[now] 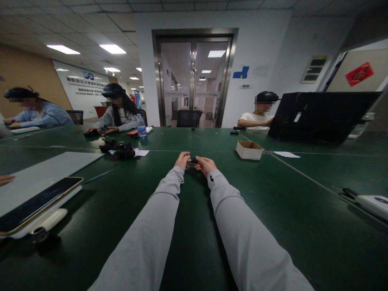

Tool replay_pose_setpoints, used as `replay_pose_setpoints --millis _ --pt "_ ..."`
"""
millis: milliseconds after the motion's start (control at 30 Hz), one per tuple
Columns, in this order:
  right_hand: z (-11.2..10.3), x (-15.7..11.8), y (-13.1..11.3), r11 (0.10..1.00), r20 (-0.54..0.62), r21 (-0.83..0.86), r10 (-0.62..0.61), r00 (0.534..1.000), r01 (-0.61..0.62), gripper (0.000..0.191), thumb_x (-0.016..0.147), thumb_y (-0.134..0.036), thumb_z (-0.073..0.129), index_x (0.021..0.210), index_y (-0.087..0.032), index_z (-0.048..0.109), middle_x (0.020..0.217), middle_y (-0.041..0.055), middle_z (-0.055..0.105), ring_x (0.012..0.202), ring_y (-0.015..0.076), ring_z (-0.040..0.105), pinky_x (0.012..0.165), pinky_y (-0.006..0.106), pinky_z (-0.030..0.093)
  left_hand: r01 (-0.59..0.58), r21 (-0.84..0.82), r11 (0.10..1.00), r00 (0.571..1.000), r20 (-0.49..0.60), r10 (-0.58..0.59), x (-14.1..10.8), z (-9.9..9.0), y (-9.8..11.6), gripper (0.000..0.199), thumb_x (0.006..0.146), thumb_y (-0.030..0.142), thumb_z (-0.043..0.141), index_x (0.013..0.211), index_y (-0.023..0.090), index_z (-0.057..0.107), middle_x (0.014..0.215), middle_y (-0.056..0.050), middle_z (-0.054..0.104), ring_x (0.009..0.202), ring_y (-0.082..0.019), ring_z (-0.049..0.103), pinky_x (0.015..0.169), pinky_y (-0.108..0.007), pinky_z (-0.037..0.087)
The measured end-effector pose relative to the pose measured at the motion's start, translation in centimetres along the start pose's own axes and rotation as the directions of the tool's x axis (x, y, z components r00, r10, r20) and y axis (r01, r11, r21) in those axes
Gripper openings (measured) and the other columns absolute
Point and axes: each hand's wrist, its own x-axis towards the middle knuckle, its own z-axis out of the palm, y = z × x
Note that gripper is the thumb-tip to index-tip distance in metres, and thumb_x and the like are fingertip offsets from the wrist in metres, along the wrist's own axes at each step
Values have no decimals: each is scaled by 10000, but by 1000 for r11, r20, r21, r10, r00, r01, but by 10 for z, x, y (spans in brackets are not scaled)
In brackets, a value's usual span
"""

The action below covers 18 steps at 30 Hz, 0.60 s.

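Observation:
Both arms, in light grey sleeves, stretch forward over the green tabletop. Between the fingertips is a small black piece (192,160) with a pale, metal-looking left end; it is too small for me to tell its kind. My left hand (182,160) pinches the pale end. From the other side, my right hand (205,165) grips the black end between thumb and fingers. The two hands nearly meet, with the piece lying roughly level between them. Part of it is hidden by the fingers.
An open cardboard box (249,151) stands right of my hands, near a large black case (318,117). Black devices (119,150) lie to the left, by a water bottle (141,126). A phone (39,204) rests near left. Several people sit around the table.

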Motion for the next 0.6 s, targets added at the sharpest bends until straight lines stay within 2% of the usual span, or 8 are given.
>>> replay_pose_setpoints --millis 167,300,400,500,600 --pt "2 -1 -2 1000 -8 -12 15 1000 -15 178 693 -174 685 624 -87 546 449 33 522 389 104 516 310 153 376 -13 2 1000 998 56 13 2 0 0 249 763 239 391 946 157 538 406 60 409 322 -62 354 357 -159 263" --pt "3 -3 -4 999 -14 -29 20 1000 -20 181 677 -181 700 627 -95 549 448 16 509 388 98 509 307 151 379 31 8 999 999 24 -32 2 0 1 282 696 148 417 954 170 529 450 55 460 329 -62 373 352 -162 264" --pt "3 -4 -4 999 -10 -31 15 1000 -16 186 677 -183 700 618 -96 547 458 17 513 386 92 502 305 150 377 9 -7 1000 999 39 -8 1 0 1 239 705 151 386 888 154 541 408 54 425 320 -67 355 351 -166 263" --pt "3 -5 -4 1000 3 -14 6 1000 -6 184 681 -178 694 616 -94 544 467 21 519 388 91 502 309 151 376 29 -12 1000 999 28 -28 0 -1 2 241 678 142 410 883 165 534 444 52 459 322 -64 362 348 -167 261" --pt "2 -5 -4 1000 14 -14 10 1000 -10 181 678 -180 697 627 -89 549 473 26 524 391 92 505 312 151 377 34 -5 999 999 34 -34 -1 -1 4 207 689 147 391 837 159 536 409 55 426 313 -65 352 346 -165 254"
